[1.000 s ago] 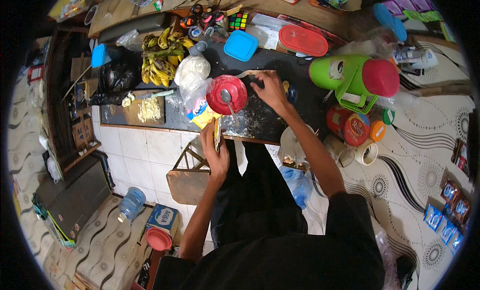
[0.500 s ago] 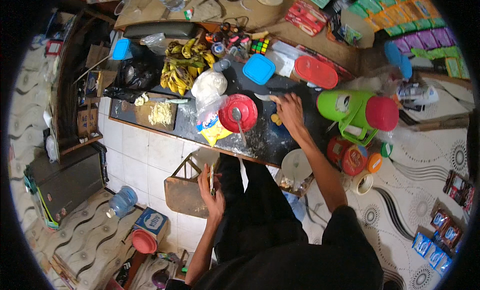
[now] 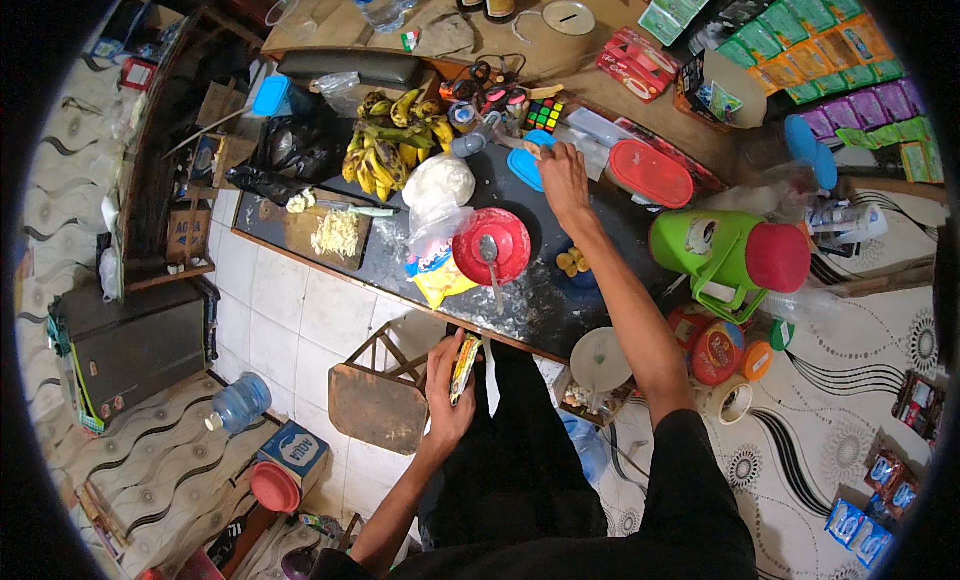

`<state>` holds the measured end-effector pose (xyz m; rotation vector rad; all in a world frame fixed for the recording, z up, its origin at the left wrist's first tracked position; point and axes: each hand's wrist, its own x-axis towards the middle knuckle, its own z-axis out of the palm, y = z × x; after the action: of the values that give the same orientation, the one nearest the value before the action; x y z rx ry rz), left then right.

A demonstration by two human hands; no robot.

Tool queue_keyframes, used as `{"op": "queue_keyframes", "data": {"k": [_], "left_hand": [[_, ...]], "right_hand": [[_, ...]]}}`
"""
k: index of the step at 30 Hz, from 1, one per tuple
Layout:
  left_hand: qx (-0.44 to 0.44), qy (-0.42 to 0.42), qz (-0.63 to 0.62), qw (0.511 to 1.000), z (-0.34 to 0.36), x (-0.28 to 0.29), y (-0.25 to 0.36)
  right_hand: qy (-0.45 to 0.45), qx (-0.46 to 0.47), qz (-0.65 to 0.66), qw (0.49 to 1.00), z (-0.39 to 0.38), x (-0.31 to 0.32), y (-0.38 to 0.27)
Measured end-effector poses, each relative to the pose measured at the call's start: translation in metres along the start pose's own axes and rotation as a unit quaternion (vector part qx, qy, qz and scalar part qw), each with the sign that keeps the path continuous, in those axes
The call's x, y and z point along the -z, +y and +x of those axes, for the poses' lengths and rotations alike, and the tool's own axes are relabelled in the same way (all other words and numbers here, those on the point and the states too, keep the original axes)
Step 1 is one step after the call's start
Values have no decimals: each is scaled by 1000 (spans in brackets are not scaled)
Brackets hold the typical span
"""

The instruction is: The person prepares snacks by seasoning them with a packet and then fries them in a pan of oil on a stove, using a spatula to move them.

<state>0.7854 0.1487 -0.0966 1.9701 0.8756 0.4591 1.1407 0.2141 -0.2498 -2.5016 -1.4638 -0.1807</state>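
Observation:
My left hand (image 3: pixel 447 390) is closed around a small flat yellow packet (image 3: pixel 464 368), held low in front of the table edge. My right hand (image 3: pixel 563 185) reaches over the table, gripping the handle of a knife (image 3: pixel 512 142) beside a blue lid (image 3: pixel 527 165). Below that hand, a blue dish (image 3: pixel 580 280) holds round yellow pieces. To its left stands a red bowl (image 3: pixel 512 242) with a metal spoon (image 3: pixel 490 255) in it. Next to the bowl are a clear plastic bag of white powder (image 3: pixel 440 183) and a yellow packet of some kind (image 3: pixel 440 280).
Shredded pale food (image 3: pixel 337 233) lies on a cutting board (image 3: pixel 290 230) at the left. Behind it are bananas (image 3: pixel 378 160). A red-lidded container (image 3: pixel 650 173) and a green jug (image 3: pixel 700 242) stand at the right. Below the table edge is a wooden stool (image 3: pixel 375 408).
My right hand has moved away from me with the knife, off the blue dish. My left hand has risen rightward and turned the packet's face into view.

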Motion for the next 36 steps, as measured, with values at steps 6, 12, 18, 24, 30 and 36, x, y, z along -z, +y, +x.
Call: {"op": "queue_keyframes", "data": {"k": [6,12,18,24,30,36], "left_hand": [[3,-6,14,1000,-12,-4,-7],[135,38,-162,977,-15,-17,-11],[70,-134,-63,987,38,-52,-18],[71,-258,-66,961,60,-135,-50],[91,-348,-166,918,80,-178,-57],[148,-308,-227,912,86,-201,-80]], "right_hand": [[25,-14,13,999,-12,15,4],[89,-122,363,920,-114,86,-43],[-14,-389,722,572,-287,57,-94],[187,-434,837,275,-312,19,-72],[174,-452,790,376,-300,25,-43],[232,-537,664,465,-283,17,-20]]}}
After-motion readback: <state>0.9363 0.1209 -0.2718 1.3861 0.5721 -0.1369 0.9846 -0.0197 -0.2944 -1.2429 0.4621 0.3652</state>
